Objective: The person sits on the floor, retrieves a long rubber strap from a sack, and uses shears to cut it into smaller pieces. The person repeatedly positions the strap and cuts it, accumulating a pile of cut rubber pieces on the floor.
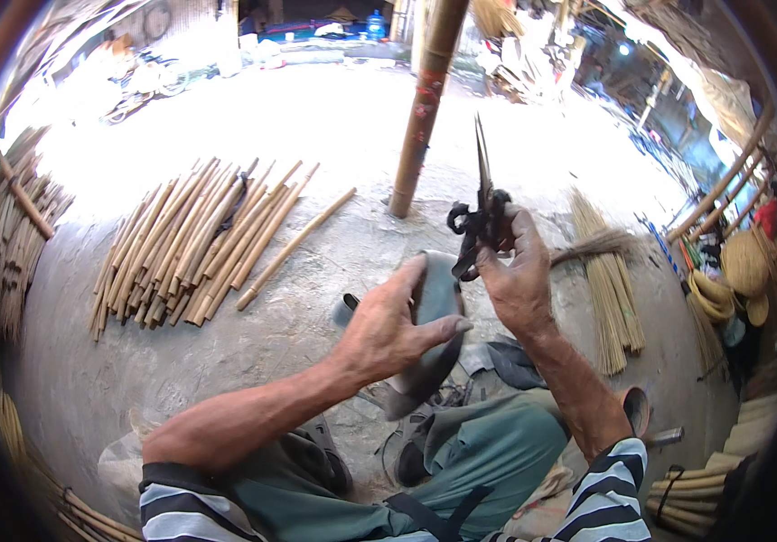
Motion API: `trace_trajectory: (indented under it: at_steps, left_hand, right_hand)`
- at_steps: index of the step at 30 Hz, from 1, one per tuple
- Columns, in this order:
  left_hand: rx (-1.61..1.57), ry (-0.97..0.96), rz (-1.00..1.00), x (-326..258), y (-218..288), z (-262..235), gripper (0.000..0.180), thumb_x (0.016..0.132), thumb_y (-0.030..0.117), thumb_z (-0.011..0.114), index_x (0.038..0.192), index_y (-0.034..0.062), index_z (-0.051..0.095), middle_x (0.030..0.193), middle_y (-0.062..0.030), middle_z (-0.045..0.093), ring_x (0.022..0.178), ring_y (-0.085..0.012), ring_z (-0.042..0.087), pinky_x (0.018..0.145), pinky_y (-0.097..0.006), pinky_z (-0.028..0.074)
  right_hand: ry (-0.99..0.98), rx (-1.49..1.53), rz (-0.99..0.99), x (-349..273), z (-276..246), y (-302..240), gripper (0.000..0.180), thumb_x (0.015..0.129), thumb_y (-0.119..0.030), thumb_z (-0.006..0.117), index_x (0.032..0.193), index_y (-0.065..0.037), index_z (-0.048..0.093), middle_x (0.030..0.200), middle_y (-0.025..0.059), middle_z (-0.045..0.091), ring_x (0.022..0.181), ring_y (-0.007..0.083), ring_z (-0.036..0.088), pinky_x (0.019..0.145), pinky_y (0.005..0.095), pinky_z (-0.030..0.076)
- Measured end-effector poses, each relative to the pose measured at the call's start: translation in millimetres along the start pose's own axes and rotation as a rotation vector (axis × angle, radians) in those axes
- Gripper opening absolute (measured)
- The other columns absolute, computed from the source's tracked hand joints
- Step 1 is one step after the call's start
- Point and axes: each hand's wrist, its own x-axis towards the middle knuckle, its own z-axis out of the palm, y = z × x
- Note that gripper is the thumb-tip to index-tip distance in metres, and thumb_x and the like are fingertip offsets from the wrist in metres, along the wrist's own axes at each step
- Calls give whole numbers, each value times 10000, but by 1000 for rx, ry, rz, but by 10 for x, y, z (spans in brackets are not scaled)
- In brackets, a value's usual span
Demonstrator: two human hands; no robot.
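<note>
My left hand is closed around a curved piece of grey-blue rubber-like sheet. Its thumb lies across the piece and its fingers are partly hidden behind it. To its right and a little higher, my right hand grips a pair of scissors by handles wrapped in black. The blades point upward and look nearly closed, away from the sheet. Below my hands, dark sheet scraps lie on the ground by my right knee. A smaller grey-blue piece shows beyond my left forearm.
A pile of wooden sticks lies front left, with one loose stick beside it. An upright bamboo post stands straight ahead. Straw bundles lie to the right. More bundles lean at the left edge; sticks sit lower right.
</note>
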Motion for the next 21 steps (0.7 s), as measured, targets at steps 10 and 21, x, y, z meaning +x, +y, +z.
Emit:
trace_trajectory:
  at_steps: [10, 21]
  left_hand:
    - [-193, -175, -227, -174, -462, -149, 185, 941, 142, 617, 1019, -2, 705, 800, -133, 718, 711, -209, 688, 696, -374, 554]
    - [-74, 66, -165, 70, -417, -298, 293, 972, 156, 711, 1201, -11, 635, 1027, -98, 734, 931, -158, 713, 833, -323, 589]
  right_hand:
    - [22, 458, 302, 53, 265, 384, 236, 1021, -39, 639, 1238, 15, 563, 1017, 47, 682, 889, 89, 632, 732, 261, 542]
    - [8, -240, -74, 9, 362, 370, 353, 883, 1, 709, 1215, 8, 589, 1052, 100, 608, 963, 206, 618, 869, 357, 521]
